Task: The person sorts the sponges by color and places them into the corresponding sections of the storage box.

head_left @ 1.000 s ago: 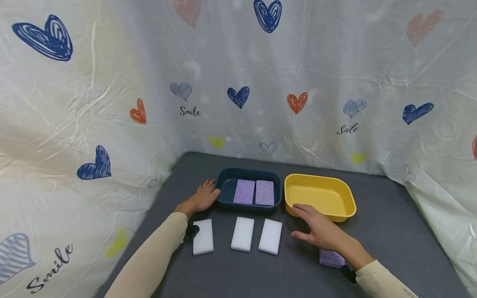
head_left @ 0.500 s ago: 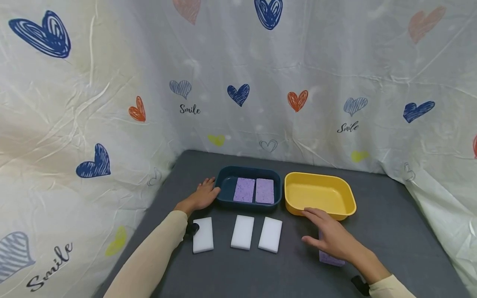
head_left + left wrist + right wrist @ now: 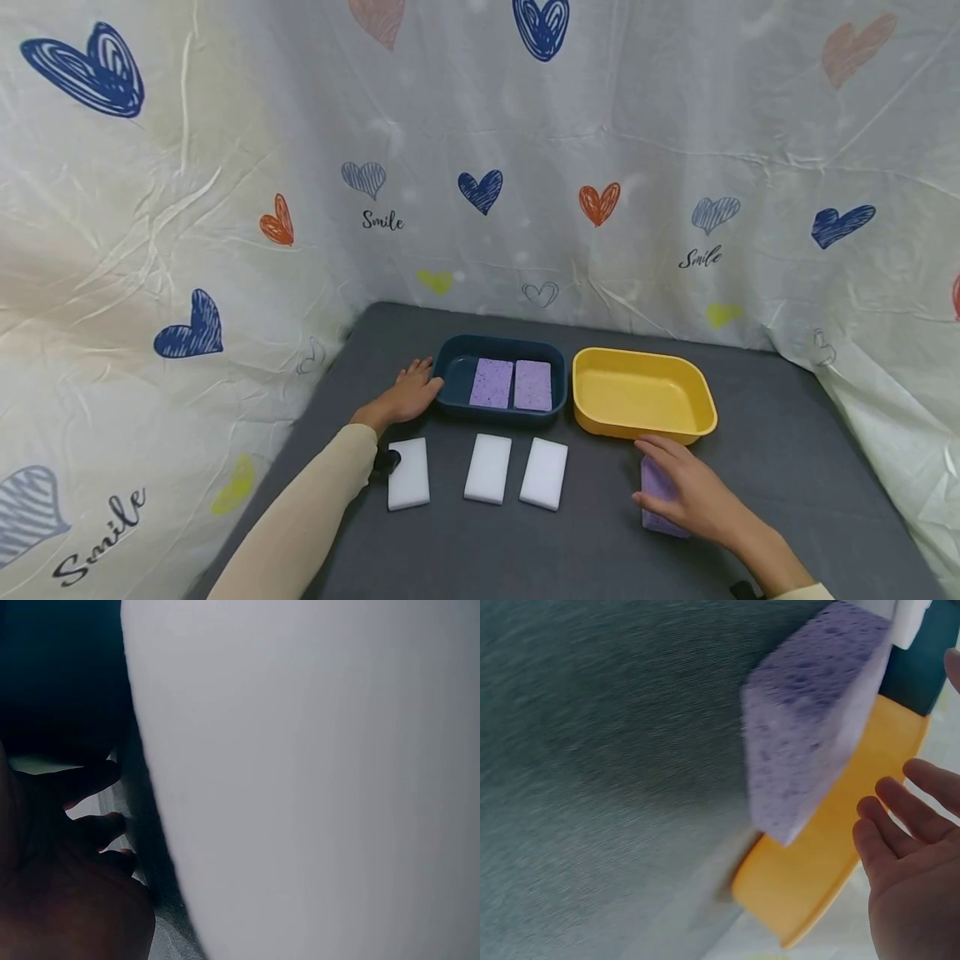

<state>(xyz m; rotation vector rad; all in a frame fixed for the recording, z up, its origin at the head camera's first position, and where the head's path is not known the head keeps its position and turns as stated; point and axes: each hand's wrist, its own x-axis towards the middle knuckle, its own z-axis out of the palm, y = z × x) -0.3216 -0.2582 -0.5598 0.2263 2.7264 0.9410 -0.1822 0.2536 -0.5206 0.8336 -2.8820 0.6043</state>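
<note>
My left hand rests with spread fingers against the left end of the dark blue tray, which holds two speckled purple sponges. My right hand hovers over another purple sponge on the table, thumb and fingers apart and holding nothing. In the right wrist view that purple sponge stands clear of the right hand. The left wrist view is mostly filled by a close white sponge, with the left hand dark beside it.
A yellow tray stands right of the blue one, behind my right hand. Three white sponges lie in a row in front of the blue tray. A white curtain printed with hearts hangs behind the grey table.
My right hand has moved right and toward me, from the yellow tray's front edge to over the loose purple sponge. My left hand stays at the blue tray.
</note>
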